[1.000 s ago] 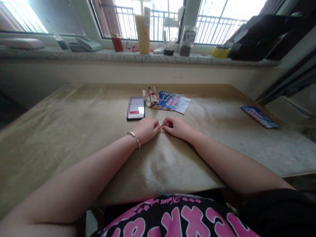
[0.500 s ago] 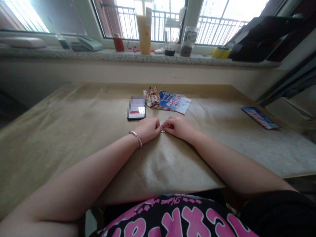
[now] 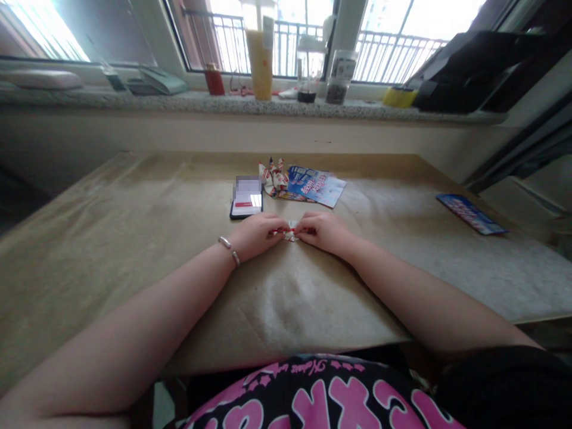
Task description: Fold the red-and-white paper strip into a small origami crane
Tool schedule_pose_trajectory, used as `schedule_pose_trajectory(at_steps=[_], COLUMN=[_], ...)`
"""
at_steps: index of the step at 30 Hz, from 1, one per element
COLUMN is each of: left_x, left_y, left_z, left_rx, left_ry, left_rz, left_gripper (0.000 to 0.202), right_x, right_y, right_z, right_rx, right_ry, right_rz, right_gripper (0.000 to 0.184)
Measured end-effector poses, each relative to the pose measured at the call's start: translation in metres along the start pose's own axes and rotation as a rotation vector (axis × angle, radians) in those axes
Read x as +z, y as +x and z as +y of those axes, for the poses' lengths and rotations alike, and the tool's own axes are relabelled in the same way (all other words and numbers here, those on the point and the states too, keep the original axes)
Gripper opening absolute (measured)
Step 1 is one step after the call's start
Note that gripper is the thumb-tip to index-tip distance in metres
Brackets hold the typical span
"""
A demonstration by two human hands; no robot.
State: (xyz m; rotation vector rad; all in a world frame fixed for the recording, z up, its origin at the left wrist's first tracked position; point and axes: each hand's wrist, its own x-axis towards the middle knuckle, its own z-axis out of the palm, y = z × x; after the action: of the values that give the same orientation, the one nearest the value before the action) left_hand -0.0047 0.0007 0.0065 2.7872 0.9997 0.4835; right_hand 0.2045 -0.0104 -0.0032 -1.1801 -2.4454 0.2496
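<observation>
Between my hands, low over the table, is a small white-and-red piece of printed paper, partly covered by my fingers. My left hand, with a silver bangle at the wrist, pinches its left side. My right hand pinches the right side. Just beyond my left hand lies a phone with a lit screen. Past the paper sits a cluster of folded paper pieces in white, red and blue, touching a fanned stack of blue printed sheets.
The beige table cover spreads under everything. A blue printed packet lies at the far right. Behind the table, the granite windowsill carries a tall yellow-filled cup, a red jar, a dark bag and several other items.
My left hand has shifted slightly left along the paper, so more of the paper shows between the hands. The right hand stays nearly in place.
</observation>
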Motion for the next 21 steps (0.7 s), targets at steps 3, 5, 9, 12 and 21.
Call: schedule_pose_trajectory(at_steps=[3,5,9,12,21], left_x=[-0.002,-0.002,-0.001,-0.002,-0.006], left_y=[-0.002,-0.002,-0.002,-0.001,0.0], left_z=[0.0,0.003,0.007,0.01,0.018], left_rx=[0.086,0.093,0.05,0.042,0.137], left_ry=[0.077,0.146,0.216,0.261,0.44], left_rz=[-0.032,-0.039,-0.029,-0.041,-0.113], left_gripper=[0.024,0.026,0.025,0.024,0.02], right_x=[0.0,-0.001,-0.002,-0.005,-0.013], right_y=[0.0,0.0,-0.001,-0.002,-0.004], right_z=[-0.001,-0.001,-0.001,-0.004,-0.023], right_rx=[-0.002,-0.01,-0.052,-0.061,-0.103], right_ry=[-0.007,-0.013,-0.05,-0.117,-0.38], right_rz=[-0.003,-0.006,-0.01,-0.026,-0.11], right_gripper=[0.017,0.017,0.019,0.02,0.026])
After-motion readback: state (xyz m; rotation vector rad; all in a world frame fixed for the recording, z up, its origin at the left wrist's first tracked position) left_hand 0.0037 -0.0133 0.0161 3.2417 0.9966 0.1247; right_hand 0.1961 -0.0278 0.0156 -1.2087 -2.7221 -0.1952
